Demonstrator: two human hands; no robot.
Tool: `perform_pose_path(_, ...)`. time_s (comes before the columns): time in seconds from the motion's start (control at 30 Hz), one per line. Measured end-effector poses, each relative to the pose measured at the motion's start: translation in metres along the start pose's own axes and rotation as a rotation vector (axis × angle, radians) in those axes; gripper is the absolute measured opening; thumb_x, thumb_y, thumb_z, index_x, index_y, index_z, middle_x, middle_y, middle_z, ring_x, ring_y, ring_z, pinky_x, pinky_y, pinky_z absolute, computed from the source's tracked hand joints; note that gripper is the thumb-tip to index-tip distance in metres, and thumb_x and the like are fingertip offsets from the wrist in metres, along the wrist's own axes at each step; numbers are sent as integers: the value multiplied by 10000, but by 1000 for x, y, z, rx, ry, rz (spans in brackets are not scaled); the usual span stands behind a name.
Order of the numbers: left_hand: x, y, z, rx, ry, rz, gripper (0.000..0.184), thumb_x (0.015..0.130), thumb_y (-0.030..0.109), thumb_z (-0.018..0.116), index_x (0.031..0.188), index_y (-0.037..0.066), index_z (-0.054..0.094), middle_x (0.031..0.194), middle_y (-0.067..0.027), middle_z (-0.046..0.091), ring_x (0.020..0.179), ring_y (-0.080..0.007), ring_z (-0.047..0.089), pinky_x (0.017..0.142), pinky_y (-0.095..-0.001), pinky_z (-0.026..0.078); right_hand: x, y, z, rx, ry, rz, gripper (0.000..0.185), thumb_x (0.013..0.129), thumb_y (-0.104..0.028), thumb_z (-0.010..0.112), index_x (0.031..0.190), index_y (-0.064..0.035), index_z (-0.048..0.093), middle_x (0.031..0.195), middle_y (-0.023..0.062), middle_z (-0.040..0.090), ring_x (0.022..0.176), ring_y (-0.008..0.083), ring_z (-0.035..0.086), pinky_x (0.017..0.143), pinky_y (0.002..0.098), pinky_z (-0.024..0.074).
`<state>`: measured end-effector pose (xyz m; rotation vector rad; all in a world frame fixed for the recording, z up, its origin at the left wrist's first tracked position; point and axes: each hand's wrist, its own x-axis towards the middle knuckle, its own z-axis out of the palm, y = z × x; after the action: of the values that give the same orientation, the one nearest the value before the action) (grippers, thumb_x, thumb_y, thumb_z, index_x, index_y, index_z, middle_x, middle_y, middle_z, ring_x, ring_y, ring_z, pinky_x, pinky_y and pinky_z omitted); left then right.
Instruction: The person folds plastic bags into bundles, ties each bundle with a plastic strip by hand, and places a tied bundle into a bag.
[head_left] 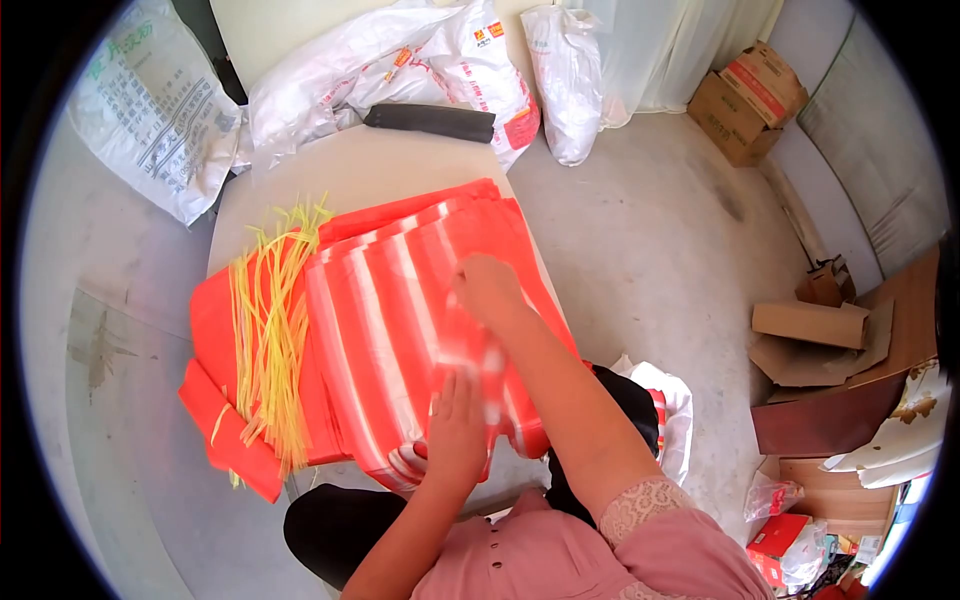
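Observation:
A stack of red-and-white striped plastic bags (385,310) lies spread over the table, its near edge hanging toward my lap. My left hand (457,420) rests on the near part of the stack, fingers stretched out and flat. Farther up and to the right, my right hand (490,285) is closed, apparently on a striped bag (468,345) whose plastic is smeared by motion between my hands. Its fingertips are partly hidden. Left of the stripes, a bundle of yellow plastic ties (270,340) lies across plain red folded plastic (210,300). A smaller red roll (230,430) has a yellow tie around it.
On the table's (300,175) far end are white printed sacks (400,65) and a black roll (430,122). Another sack (155,110) stands at the left, and a white bag (563,80) stands behind. Cardboard boxes (745,105) sit by the far wall, with an open carton (820,340) at right.

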<state>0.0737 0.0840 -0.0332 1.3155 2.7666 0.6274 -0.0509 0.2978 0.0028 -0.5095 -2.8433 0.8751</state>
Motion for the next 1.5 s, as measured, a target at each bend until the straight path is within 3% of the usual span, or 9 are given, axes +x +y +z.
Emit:
perform_pose_path(0.23,-1,-1,2,26,2,7,609,949,66,530,1525,-90,407,1585,-294,397,1502,-470,363,1184,-620,350,5,11,-8,248,53,162,176,949,-154,551,935,-39,683,975,142,710,921,333,686,787,457,532)
perform_pose_path(0.43,-1,1,1,13,1,9,602,949,55,513,1524,-90,412,1588,-290,398,1504,-463,364,1185,-616,348,2,-7,-10,-220,3,-109,188,983,-187,598,1042,-44,704,994,133,723,933,332,685,848,423,550)
perform_pose_path(0.57,0,1,-1,-8,2,-4,608,941,47,514,1525,-89,414,1595,-279,398,1505,-456,367,1181,-610,354,1,7,3,178,34,31,175,983,-132,587,1094,-53,698,1052,132,710,963,312,675,865,426,547)
perform_pose_path(0.63,0,2,-3,-4,-19,-25,617,944,27,523,1544,-49,401,1615,-274,379,1517,-444,357,1204,-588,334,-15,-13,-28,-85,-1,-79,176,985,-113,582,1110,-60,695,1097,130,707,1001,296,672,883,424,546)
perform_pose_path(0.73,1,2,1,-9,-30,-15,621,940,17,537,1544,-34,403,1612,-268,386,1514,-440,363,1211,-578,329,-54,-4,7,385,-40,-476,286,1002,-217,585,1220,-66,689,1196,129,701,1131,308,645,971,439,517)
perform_pose_path(0.87,1,-4,0,-24,-12,28,617,938,21,556,1536,-36,411,1606,-258,398,1517,-435,355,1214,-576,324,-100,9,13,-163,-195,-708,488,1015,-313,595,1437,-69,590,1593,144,462,1464,325,431,1218,511,319)
perform_pose_path(1.07,2,1,-5,14,-36,-24,605,964,45,542,1549,-28,404,1629,-264,367,1528,-431,338,1230,-554,306,-86,36,-21,-159,178,-90,536,1032,-403,550,1406,-21,587,1456,188,568,1366,396,493,1142,580,348)
perform_pose_path(1.27,-9,14,-46,-244,-45,-77,569,971,-2,531,1530,-39,429,1560,-263,470,1472,-405,435,1197,-499,371,-130,1,-40,-166,-410,-115,482,1046,-367,538,1431,-80,579,1353,173,609,1133,346,650,945,458,535)
perform_pose_path(1.5,-86,-8,-23,-876,287,-373,369,1042,51,528,1398,-40,561,1234,-217,702,1228,-377,642,1087,-424,478,-151,-2,-31,21,-163,-132,480,1033,-330,571,1442,-78,573,1283,156,600,1108,350,656,941,460,541)
